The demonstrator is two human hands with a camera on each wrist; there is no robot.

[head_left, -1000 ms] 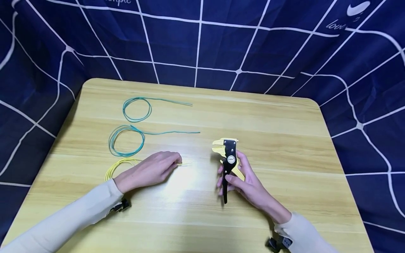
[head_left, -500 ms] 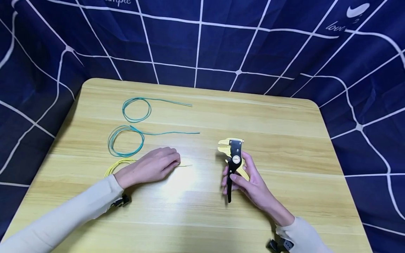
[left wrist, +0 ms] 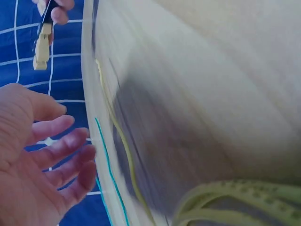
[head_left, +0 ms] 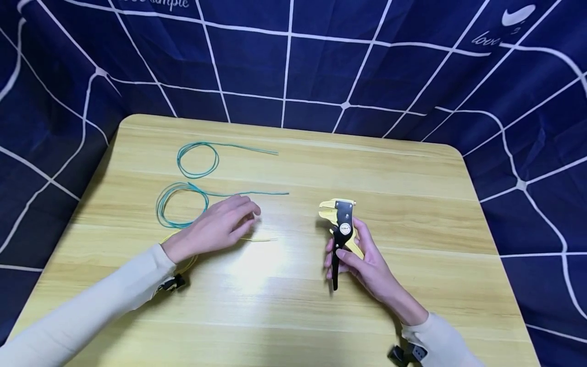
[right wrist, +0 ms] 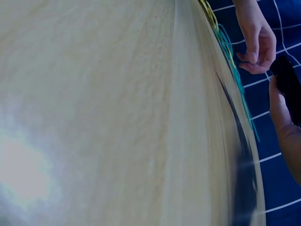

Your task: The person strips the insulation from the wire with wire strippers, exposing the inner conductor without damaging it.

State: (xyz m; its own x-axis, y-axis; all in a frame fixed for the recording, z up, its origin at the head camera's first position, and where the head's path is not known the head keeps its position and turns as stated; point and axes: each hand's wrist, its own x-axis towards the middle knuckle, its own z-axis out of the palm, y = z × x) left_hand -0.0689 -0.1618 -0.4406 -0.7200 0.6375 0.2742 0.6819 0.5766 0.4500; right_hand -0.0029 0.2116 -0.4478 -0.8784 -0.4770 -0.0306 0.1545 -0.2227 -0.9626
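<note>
Far left of the desk (head_left: 412, 173), at about ten o'clock from its middle: two green wire coils. The upper green coil (head_left: 197, 159) and the lower green coil (head_left: 181, 205) each trail a straight tail toward three o'clock, likely laid out so the ends are easy to reach. Nearer the person, the yellow wire (head_left: 261, 239) lies with its coil mostly hidden under the left forearm and sleeve; only its free end shows, pointing to three o'clock.

The left hand (head_left: 215, 227) hovers over the desk between the lower green tail and the yellow end, fingers loosely spread and holding nothing. Fingertips sit just beside the green tail; contact cannot be told from the head view.

Right of centre, the right hand (head_left: 362, 260) grips the wire stripper (head_left: 340, 232) by its handles, fingers curled round them. The tool stands upright, yellow head at twelve o'clock and turned toward the wires, black handle tip near the desk, a ready-to-use hold by my reading.

The left wrist view adds what the head view hides: the open palm (left wrist: 33, 160) with fingers parted, clear of the yellow wire (left wrist: 120, 136) and green wire (left wrist: 106, 155). The right wrist view is mostly blurred desk; the stripper's black handle (right wrist: 288, 89) barely shows at the edge.
</note>
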